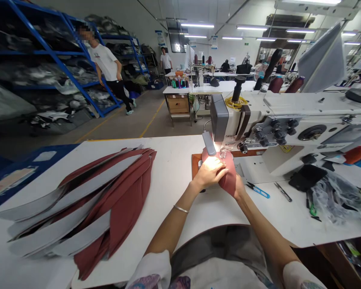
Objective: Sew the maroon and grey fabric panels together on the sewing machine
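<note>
Red cloth lies under the sewing machine, near the tabletop's far edge. The left hand lies on it, fingers loosely open; cloth hides the right hand's fingers, so I can't tell their grip. It looks like sewing, which needs steady guiding.

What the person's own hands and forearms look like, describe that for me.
The left hand is ungloved, with a thin, silver-coloured bangle above its wrist. The right hand is mostly hidden; its forearm shows no bracelet. Both sleeves are short and whitish, the left sleeve carrying a purple and bluish print.
</note>
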`<action>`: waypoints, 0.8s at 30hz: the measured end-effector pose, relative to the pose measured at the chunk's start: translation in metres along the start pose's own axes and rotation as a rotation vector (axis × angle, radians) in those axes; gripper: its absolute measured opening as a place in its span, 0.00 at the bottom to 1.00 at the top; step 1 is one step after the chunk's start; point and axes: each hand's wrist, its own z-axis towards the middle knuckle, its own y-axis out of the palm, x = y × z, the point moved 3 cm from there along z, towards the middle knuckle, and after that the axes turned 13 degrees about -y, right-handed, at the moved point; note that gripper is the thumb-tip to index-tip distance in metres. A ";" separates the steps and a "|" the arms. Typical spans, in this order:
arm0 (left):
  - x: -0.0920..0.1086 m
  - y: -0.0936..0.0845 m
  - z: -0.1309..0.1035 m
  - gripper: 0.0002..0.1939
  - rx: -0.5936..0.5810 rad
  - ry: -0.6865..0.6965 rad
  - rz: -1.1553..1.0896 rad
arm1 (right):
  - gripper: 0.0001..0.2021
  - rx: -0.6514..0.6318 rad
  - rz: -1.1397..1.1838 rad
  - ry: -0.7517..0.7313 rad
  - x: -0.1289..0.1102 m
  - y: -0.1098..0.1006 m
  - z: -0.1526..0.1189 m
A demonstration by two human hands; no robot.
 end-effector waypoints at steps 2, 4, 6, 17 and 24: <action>0.000 -0.001 0.000 0.13 0.006 0.005 0.012 | 0.16 0.086 0.016 0.030 0.003 -0.002 0.000; -0.001 -0.001 0.000 0.13 0.010 0.006 0.026 | 0.15 0.176 0.031 0.022 0.003 -0.003 0.000; -0.002 -0.001 -0.001 0.14 0.012 0.008 0.042 | 0.14 0.228 0.037 -0.003 0.002 -0.002 0.001; -0.003 -0.002 0.002 0.15 -0.011 0.025 0.126 | 0.14 -0.040 -0.014 -0.053 -0.013 0.016 0.003; -0.006 -0.001 0.000 0.16 0.017 0.017 0.174 | 0.15 -0.039 -0.055 -0.084 -0.013 0.017 0.009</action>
